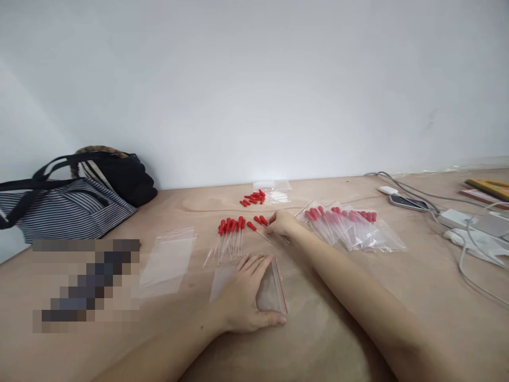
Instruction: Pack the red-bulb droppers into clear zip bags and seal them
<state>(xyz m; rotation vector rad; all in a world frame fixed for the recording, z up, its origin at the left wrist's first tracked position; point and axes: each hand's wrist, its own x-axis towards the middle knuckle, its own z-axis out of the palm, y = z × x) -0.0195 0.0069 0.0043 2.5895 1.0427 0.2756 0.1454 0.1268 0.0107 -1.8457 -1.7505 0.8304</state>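
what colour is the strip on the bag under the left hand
The strip is red, seen in the head view.

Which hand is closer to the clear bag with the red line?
Left. The left hand is spread over the clear bag; the right hand is beyond it, beside some red-topped droppers.

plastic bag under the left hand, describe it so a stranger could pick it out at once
On the tan table, find the left hand resting palm-down. The plastic bag lies beneath it, a red line along its right edge. Unlike the stacked bags to its left and the dropper-filled bags to its right, it lies under a hand.
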